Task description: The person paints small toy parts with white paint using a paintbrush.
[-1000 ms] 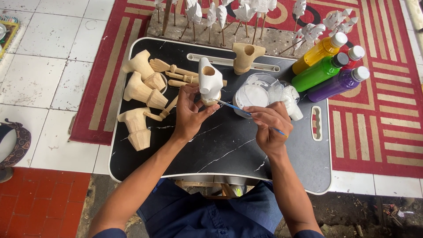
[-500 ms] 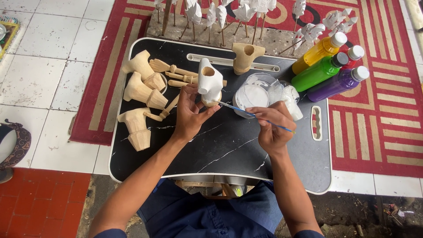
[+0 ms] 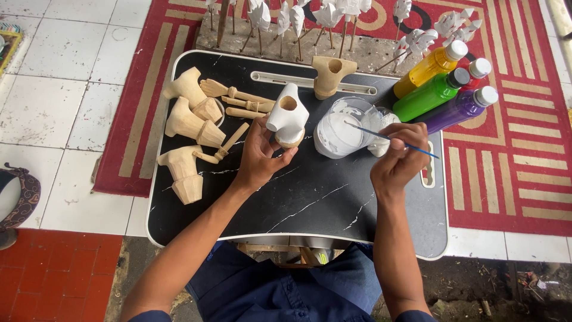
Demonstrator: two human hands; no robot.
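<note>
Over a black marble-patterned tabletop (image 3: 310, 203), the left hand (image 3: 262, 156) holds a white-painted wooden figure body (image 3: 288, 116) upright, fingers wrapped around its base, beside a paint-smeared clear cup (image 3: 339, 128); the right hand (image 3: 398, 160) pinches a thin blue paintbrush (image 3: 390, 139).

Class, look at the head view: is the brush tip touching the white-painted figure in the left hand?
No: the brush tip points into the paint cup, apart from the figure in the left hand.
</note>
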